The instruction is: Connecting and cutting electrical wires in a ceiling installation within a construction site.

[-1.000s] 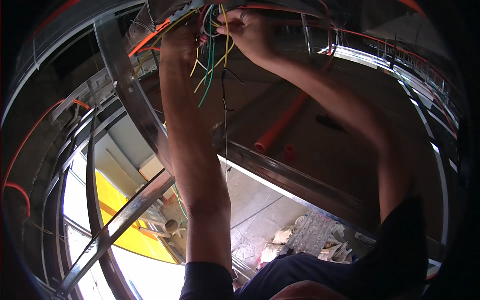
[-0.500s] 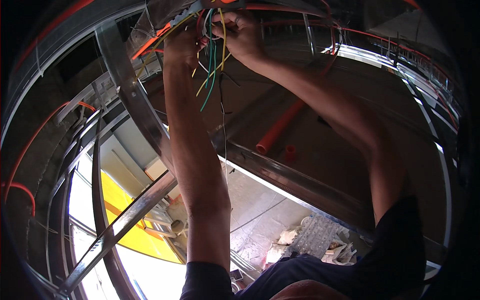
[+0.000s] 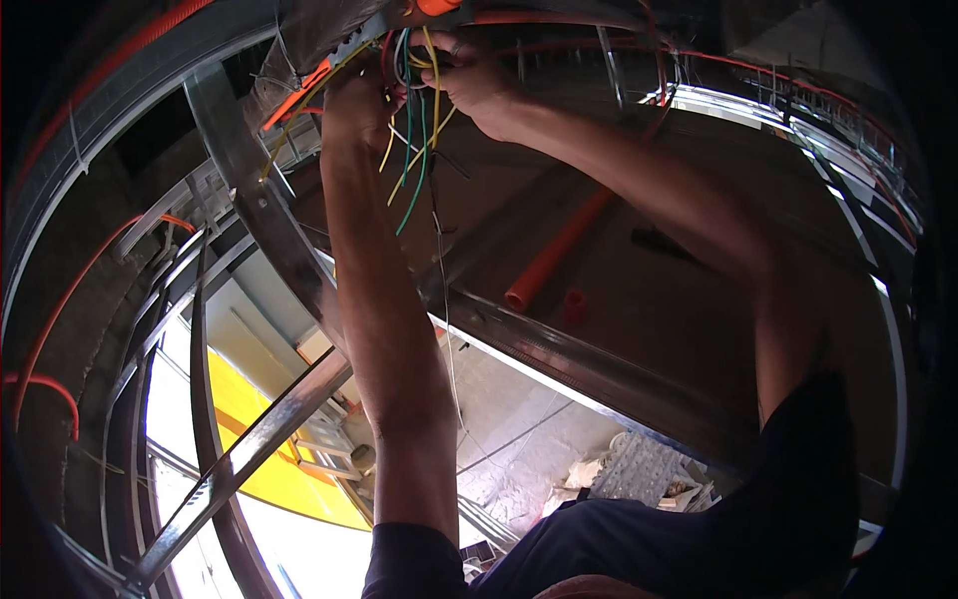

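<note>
A bundle of electrical wires (image 3: 409,150) in green, yellow, white, red and black hangs from the ceiling space at the top of the view, with loose ends dangling. My left hand (image 3: 355,100) is closed at the left side of the bundle, its fingertips on the wires and partly hidden. My right hand (image 3: 481,92) reaches in from the right, thumb and fingers closed on wires beside a yellow strand. Exactly which strands each hand grips is hard to make out. Above them sits an orange fitting (image 3: 437,6), cut off by the picture's edge.
Metal ceiling framing (image 3: 244,150) crosses at left, with a long brace (image 3: 249,449) below. On the dark panel at right lie an orange pipe (image 3: 559,255) and a short orange piece (image 3: 575,304). Far below show the floor (image 3: 509,429) and piled materials (image 3: 639,469).
The view has shifted slightly, and the wires hang a little lower and further left in it. Both hands stay at the bundle, with the right fingers slightly moved.
</note>
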The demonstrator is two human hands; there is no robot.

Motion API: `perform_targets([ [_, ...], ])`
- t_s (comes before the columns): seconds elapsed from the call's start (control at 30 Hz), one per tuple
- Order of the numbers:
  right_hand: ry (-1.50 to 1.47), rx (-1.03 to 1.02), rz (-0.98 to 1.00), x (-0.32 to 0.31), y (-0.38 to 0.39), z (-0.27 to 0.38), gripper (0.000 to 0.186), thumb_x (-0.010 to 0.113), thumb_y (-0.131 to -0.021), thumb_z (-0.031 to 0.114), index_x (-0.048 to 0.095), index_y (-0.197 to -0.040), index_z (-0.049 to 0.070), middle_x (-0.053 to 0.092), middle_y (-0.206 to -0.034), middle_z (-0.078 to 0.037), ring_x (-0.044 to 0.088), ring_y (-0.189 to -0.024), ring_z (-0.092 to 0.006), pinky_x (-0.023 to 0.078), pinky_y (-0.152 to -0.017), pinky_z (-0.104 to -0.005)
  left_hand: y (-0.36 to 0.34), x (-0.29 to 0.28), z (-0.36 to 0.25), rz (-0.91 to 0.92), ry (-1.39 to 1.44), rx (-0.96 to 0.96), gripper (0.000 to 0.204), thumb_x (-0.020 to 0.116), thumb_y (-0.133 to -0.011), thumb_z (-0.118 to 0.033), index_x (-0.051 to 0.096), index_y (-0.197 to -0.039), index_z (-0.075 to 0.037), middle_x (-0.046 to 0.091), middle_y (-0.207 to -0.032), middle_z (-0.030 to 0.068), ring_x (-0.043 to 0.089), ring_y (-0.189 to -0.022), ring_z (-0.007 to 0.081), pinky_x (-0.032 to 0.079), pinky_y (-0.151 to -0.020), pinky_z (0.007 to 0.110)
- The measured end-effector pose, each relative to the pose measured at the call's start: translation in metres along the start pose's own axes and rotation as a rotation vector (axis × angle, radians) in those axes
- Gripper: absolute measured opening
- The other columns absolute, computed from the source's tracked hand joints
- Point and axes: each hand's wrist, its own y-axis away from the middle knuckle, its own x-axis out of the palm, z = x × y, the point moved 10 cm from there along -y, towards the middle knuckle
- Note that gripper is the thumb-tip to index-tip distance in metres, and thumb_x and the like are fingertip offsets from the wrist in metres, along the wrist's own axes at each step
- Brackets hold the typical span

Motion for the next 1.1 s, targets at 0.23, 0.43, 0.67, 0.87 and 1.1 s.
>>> perform_targets([
  [0.23, 0.181, -0.009, 0.026, 0.005, -0.002, -0.002, 0.055, 0.061, -0.088, 0.003, 0.046, -0.138, 0.018, 0.055, -0.127, -0.002, 0.053, -0.106, -0.0093, 0.040, -0.095, -0.0252, 0.006, 0.007, -0.025, 0.008, -0.473, 0.329, 0.005, 0.054, -0.088, -0.005, 0.059, -0.089, -0.003, 0.059, -0.080, 0.0021, 0.058, -0.074, 0.0139, 0.049, -0.067, 0.031],
  [0.43, 0.341, 0.002, 0.087, 0.005, -0.009, -0.004, 0.054, 0.063, -0.088, 0.005, 0.047, -0.138, 0.016, 0.059, -0.120, -0.001, 0.054, -0.106, -0.0093, 0.041, -0.094, -0.0270, 0.000, -0.002, -0.012, -0.021, 0.044, 0.167, 0.011, 0.056, -0.087, -0.004, 0.061, -0.096, 0.000, 0.063, -0.088, 0.0063, 0.060, -0.075, 0.0151, 0.051, -0.066, 0.031],
  [0.67, 0.287, 0.038, 0.041, 0.001, -0.009, -0.005, 0.047, 0.066, -0.084, 0.004, 0.056, -0.129, 0.012, 0.064, -0.114, -0.003, 0.059, -0.100, -0.0127, 0.048, -0.084, -0.0300, -0.004, -0.007, -0.012, -0.093, -0.137, 0.150, 0.034, 0.057, -0.086, -0.004, 0.052, -0.119, -0.003, 0.063, -0.100, 0.0102, 0.061, -0.087, 0.0214, 0.051, -0.074, 0.035],
  [0.87, 0.114, -0.325, -0.115, -0.005, -0.001, 0.015, 0.023, 0.065, -0.080, 0.000, 0.068, -0.103, 0.004, 0.068, -0.090, -0.010, 0.064, -0.080, -0.0178, 0.051, -0.073, -0.0300, -0.012, -0.013, -0.005, -0.107, -0.041, 0.106, 0.035, 0.057, -0.086, -0.001, 0.050, -0.120, 0.002, 0.063, -0.098, 0.0121, 0.063, -0.084, 0.0205, 0.053, -0.069, 0.032],
  [1.1, 0.402, -0.643, -0.242, -0.009, 0.021, 0.050, 0.019, 0.059, -0.081, -0.005, 0.068, -0.098, -0.002, 0.066, -0.088, -0.012, 0.063, -0.081, -0.0190, 0.051, -0.069, -0.0297, -0.016, -0.017, -0.006, -0.160, -0.034, 0.182, 0.024, 0.066, -0.085, -0.010, 0.058, -0.104, 0.003, 0.063, -0.087, 0.0119, 0.063, -0.073, 0.0187, 0.052, -0.063, 0.030],
])
